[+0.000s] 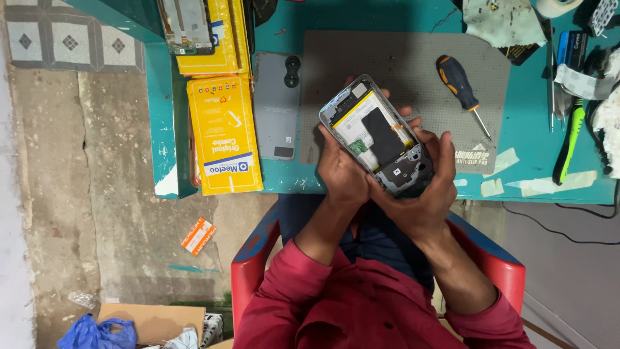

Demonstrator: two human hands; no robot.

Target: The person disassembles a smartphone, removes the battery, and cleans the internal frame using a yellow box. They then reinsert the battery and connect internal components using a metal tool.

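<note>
Nearest you are your red sleeves, with the red chair around them. Beyond lies the teal table, its near edge running just past your wrists; open floor spreads at 9 o'clock. On it the grey mat leaves bare room at 12 o'clock. The yellow boxes overhang the table's edge at 10 o'clock, a grey back cover beside them. Your left hand and right hand both wrap around the opened phone, held above the table's near edge. Its long axis runs from 10 to 4 o'clock, its insides facing you. The screwdriver lies on the mat at 1 o'clock, tip towards 4.
</note>
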